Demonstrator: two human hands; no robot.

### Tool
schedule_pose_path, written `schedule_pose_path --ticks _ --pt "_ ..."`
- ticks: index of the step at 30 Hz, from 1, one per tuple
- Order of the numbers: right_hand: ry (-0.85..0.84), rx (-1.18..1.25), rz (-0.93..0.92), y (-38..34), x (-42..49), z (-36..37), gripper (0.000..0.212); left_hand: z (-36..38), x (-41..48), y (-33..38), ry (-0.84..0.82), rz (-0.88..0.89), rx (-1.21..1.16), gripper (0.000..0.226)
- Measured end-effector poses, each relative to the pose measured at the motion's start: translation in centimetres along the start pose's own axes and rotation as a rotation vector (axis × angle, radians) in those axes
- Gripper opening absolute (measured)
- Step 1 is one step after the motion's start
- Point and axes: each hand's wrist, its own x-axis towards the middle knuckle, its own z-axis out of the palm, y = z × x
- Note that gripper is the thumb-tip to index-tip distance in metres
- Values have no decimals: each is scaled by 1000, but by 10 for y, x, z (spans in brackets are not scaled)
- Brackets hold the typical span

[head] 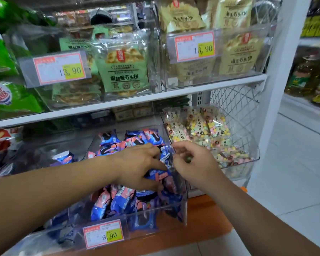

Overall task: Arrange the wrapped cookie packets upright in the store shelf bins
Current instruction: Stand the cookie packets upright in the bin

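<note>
- head view, centre: a clear bin (155, 221) on the lower shelf holds the cookie packets (118, 200), wrapped in blue and pink; those near the front stand roughly upright, those at the back lie jumbled.
- head view, left hand (140, 167): reaches into the bin from above, fingers and thumb curled around several cookie packets in the middle of the pile.
- head view, right hand (192, 161): at the bin's right wall, fingers curled close, fingertips pinching the wrapper edge of one blue packet (165, 156) between the two hands.
- head view, front: a price tag (103, 234) sits on the bin's front wall.
- head view, right: a neighbouring bin (251, 154) holds pastel sweet bags (201, 130).
- head view, top: green bags (122, 71) and yellow bags (238, 58) stand in bins on the upper shelf (211, 84).
</note>
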Motion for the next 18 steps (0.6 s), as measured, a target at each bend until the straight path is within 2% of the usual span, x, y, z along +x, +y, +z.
schedule_pose_path --ticks 5,8,10,14,18 --pt "72 -257 -117 -11 2 7 35 -1 2 1 -22 -56 -216 45" --pt "42 -362 -159 -21 3 13 38 0 9 2 -46 -96 -463 26" --pt "14 -402 -155 -23 4 16 39 -1 12 0 -92 -129 -544 18" --pt "15 -384 -121 -19 8 15 39 -3 7 -4 -94 -127 -478 16" --pt "38 -363 -117 -13 12 14 34 -1 -12 -7 102 3 -372 26"
